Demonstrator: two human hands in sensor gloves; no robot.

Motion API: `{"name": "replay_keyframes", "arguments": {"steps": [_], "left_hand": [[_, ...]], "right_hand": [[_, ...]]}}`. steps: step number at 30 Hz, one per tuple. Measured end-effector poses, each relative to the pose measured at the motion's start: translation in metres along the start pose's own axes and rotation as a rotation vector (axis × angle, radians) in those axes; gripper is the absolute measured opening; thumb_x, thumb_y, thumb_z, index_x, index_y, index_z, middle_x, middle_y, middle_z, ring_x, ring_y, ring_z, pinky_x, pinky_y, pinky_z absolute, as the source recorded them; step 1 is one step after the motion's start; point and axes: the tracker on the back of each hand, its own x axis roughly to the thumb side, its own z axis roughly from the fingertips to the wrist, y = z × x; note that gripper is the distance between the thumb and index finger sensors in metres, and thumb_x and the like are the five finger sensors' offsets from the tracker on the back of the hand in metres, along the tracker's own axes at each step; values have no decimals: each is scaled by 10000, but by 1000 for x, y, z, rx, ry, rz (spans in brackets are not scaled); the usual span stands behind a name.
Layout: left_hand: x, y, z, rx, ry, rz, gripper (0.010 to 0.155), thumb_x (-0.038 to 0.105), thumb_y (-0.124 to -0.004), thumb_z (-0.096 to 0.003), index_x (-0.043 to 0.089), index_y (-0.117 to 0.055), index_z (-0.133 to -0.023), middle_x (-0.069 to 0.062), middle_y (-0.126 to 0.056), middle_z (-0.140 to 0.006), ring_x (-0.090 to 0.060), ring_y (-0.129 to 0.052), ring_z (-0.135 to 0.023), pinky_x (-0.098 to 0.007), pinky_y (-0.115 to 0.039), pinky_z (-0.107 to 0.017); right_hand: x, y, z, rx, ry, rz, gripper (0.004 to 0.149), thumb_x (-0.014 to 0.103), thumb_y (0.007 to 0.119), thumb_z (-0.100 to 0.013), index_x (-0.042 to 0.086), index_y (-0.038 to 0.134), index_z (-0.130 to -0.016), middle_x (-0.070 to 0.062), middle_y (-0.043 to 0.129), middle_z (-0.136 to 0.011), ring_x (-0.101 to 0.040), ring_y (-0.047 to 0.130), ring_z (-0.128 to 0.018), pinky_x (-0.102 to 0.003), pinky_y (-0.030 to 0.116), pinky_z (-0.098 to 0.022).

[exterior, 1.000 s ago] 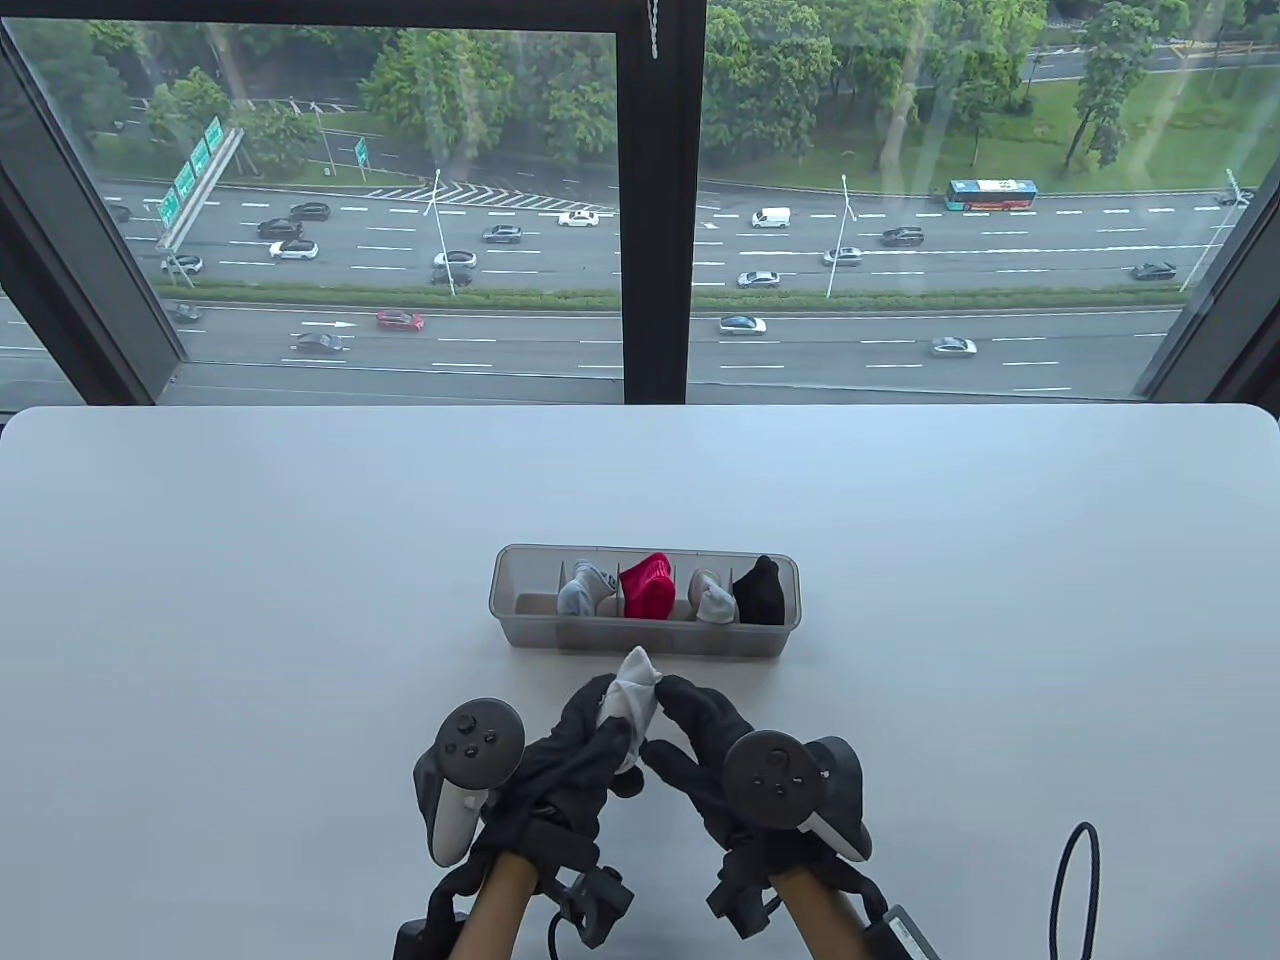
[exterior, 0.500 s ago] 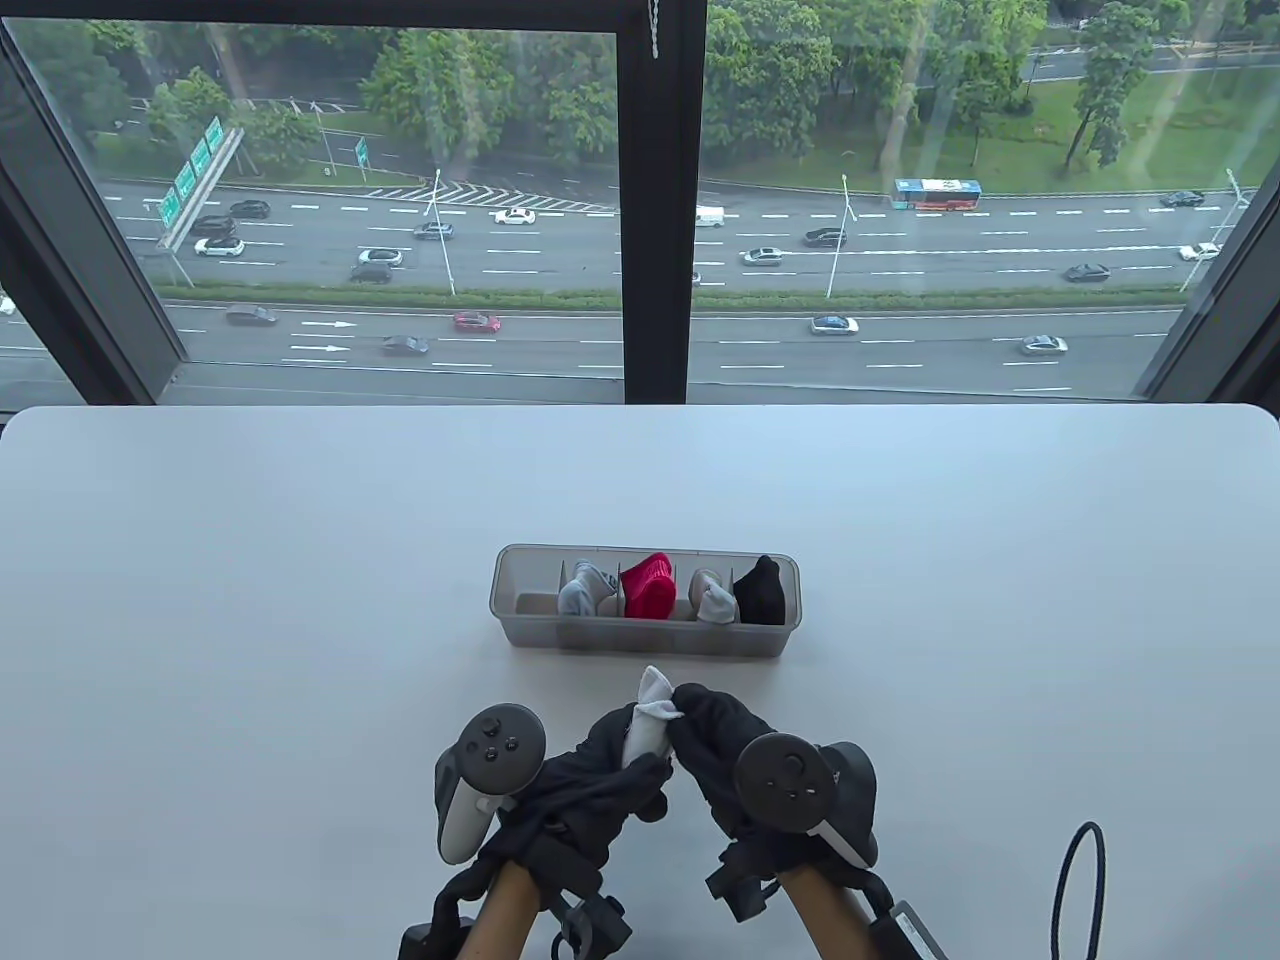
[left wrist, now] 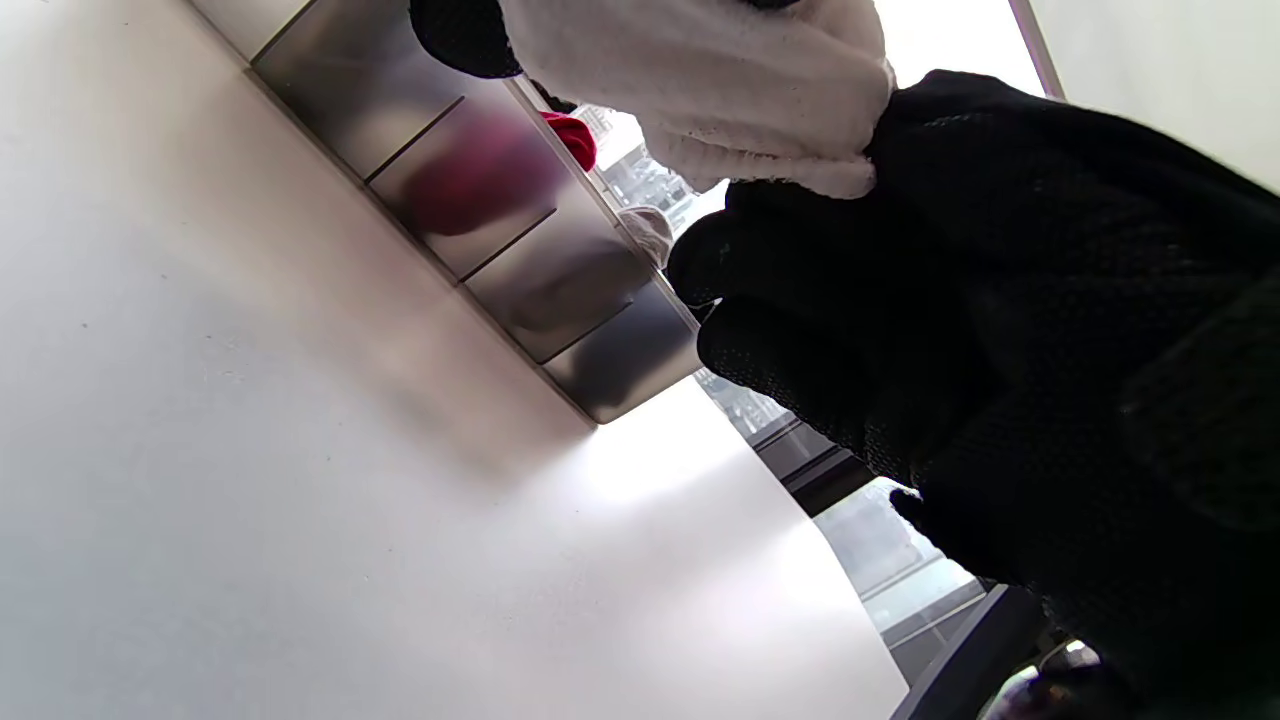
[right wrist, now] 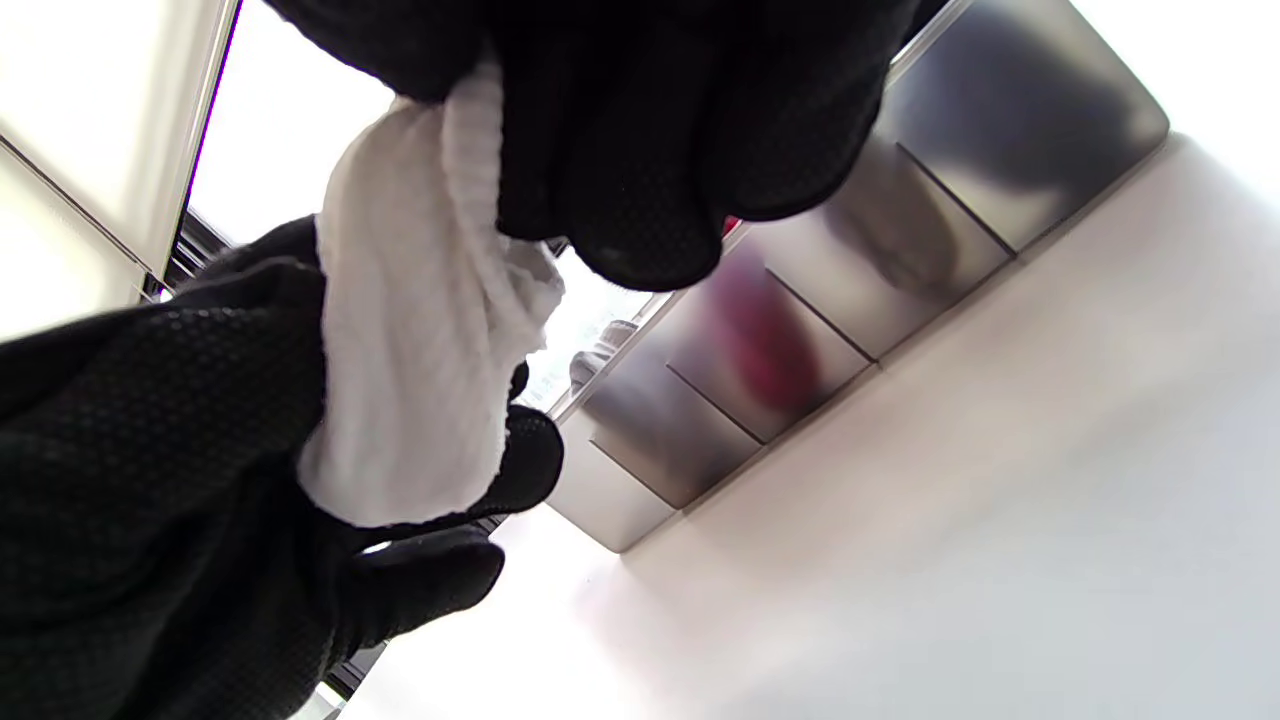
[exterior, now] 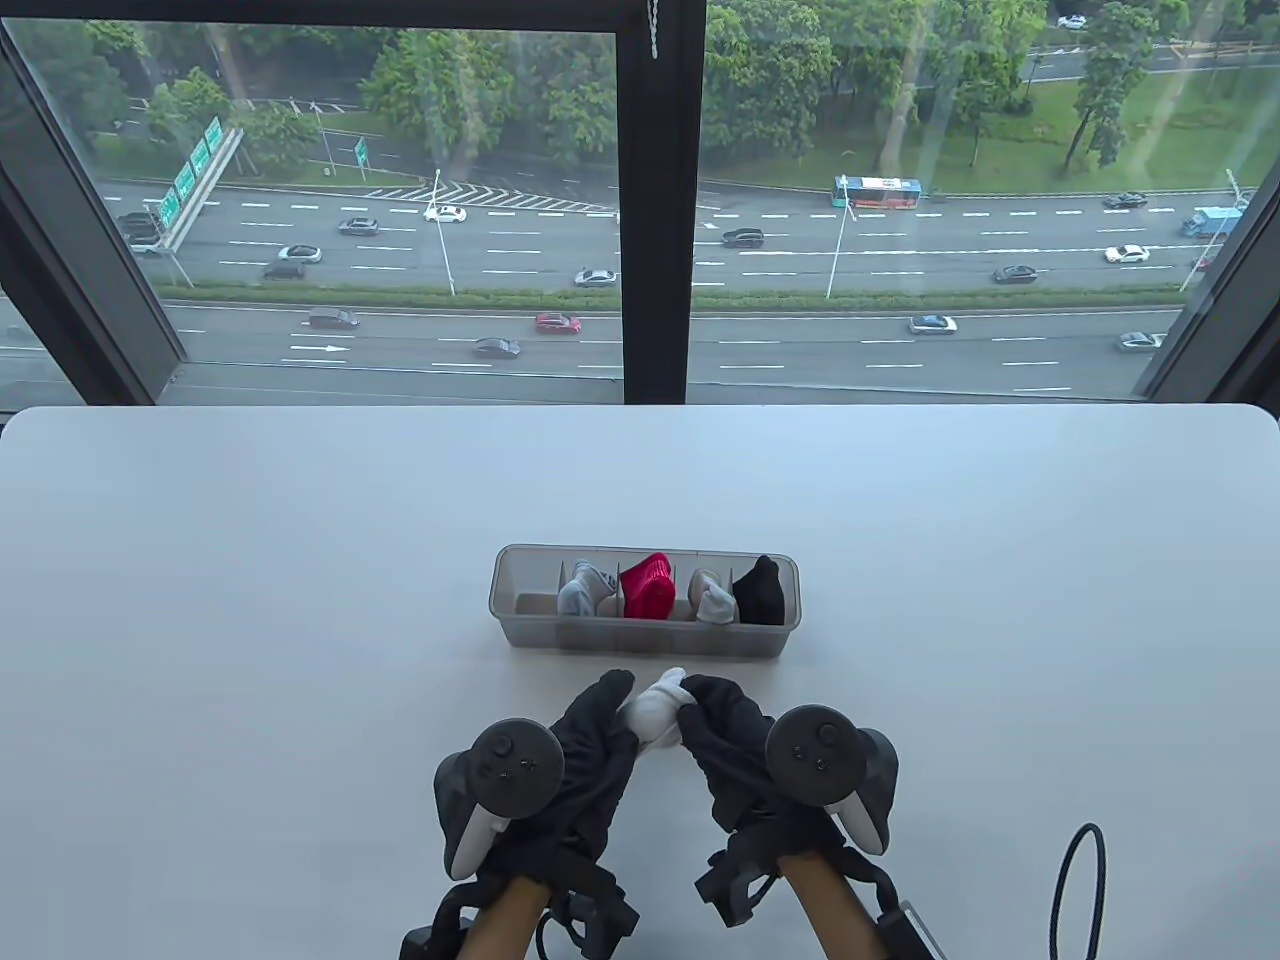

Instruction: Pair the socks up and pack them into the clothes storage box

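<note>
Both gloved hands, left hand (exterior: 585, 745) and right hand (exterior: 725, 735), pinch a bundled white sock pair (exterior: 655, 712) between them, just in front of the storage box (exterior: 640, 640). Best kept tightly rolled, then lowered into the vacant leftmost compartment (exterior: 527, 590), clear of the dividers.

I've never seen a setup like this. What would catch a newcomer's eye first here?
Probably the two black-gloved hands at the near edge of the table, left hand and right hand, gripping a bundled white sock between them. Just beyond sits a clear storage box with a bright red sock among grey and black ones; its leftmost compartment looks empty.
</note>
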Motion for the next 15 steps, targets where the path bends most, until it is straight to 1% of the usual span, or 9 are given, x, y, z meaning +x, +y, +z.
{"name": "replay_keyframes", "arguments": {"steps": [3, 4, 8, 10, 11, 12, 13, 14, 15], "left_hand": [[5, -4, 0, -42, -24, -28, 697, 311, -658, -549, 184, -287, -1126, -210, -469, -1148, -447, -627, -1009, -677, -391, -781], [6, -4, 0, -24, -5, -49, 713, 298, -672, -542, 167, -272, -1118, -215, -508, -1113, -431, -678, -954, -670, -432, -775], [1, 3, 0, 23, 29, 7, 604, 317, -757, -505, 138, -478, -1010, -130, -768, -857, -298, -863, -659, -607, -628, -709], [-2, 5, 0, 19, 10, 69, 574, 387, -776, -477, 122, -592, -952, -101, -863, -724, -241, -933, -523, -562, -732, -647], [-3, 4, -1, -2, -34, 137, 566, 422, -770, -481, 99, -642, -928, -109, -897, -678, -234, -956, -479, -553, -763, -617], [-3, 3, -1, -1, -24, 166, 569, 440, -758, -486, 73, -676, -913, -128, -919, -655, -245, -973, -460, -558, -768, -608], [-5, 1, -2, 0, -8, 158, 574, 450, -740, -491, 66, -699, -915, -149, -935, -658, -293, -979, -483, -593, -730, -628], [-5, 1, -3, -13, 1, 127, 583, 459, -717, -502, 69, -696, -934, -172, -928, -720, -357, -966, -579, -630, -668, -661], [-6, -1, -3, -57, 41, 65, 625, 474, -663, -523, 97, -633, -1021, -242, -758, -1002, -496, -774, -880, -703, -516, -712]], "right_hand": [[3, 1, 0, 41, -14, -85, 423, 347, 643, -629, 114, 619, -981, -80, 866, -845, -200, 948, -747, -453, 782, -657], [7, 5, 3, 63, -7, -143, 425, 335, 644, -631, 103, 608, -985, -99, 846, -858, -229, 927, -766, -475, 756, -671], [12, 8, 2, 103, -75, -70, 422, 344, 636, -632, 146, 593, -1003, -69, 815, -905, -243, 884, -838, -521, 686, -717], [9, 8, 1, 98, -58, -66, 418, 338, 621, -636, 148, 589, -1007, -59, 819, -886, -232, 887, -818, -518, 685, -718], [6, 8, 0, 94, -47, -48, 417, 337, 621, -635, 146, 590, -1004, -57, 829, -862, -218, 895, -790, -515, 688, -716], [4, 7, -1, 101, -52, -38, 417, 342, 614, -637, 141, 589, -1002, -45, 837, -840, -202, 904, -760, -508, 697, -711], [3, 6, -2, 94, -40, -36, 420, 343, 618, -637, 128, 594, -997, -52, 843, -822, -197, 908, -739, -508, 700, -706], [3, 6, -2, 88, -37, -29, 423, 343, 622, -635, 118, 599, -993, -58, 845, -810, -196, 910, -723, -509, 705, -699], [4, 7, -2, 82, -40, -6, 429, 346, 626, -634, 104, 602, -988, -54, 851, -792, -185, 916, -702, -502, 713, -695]]}}
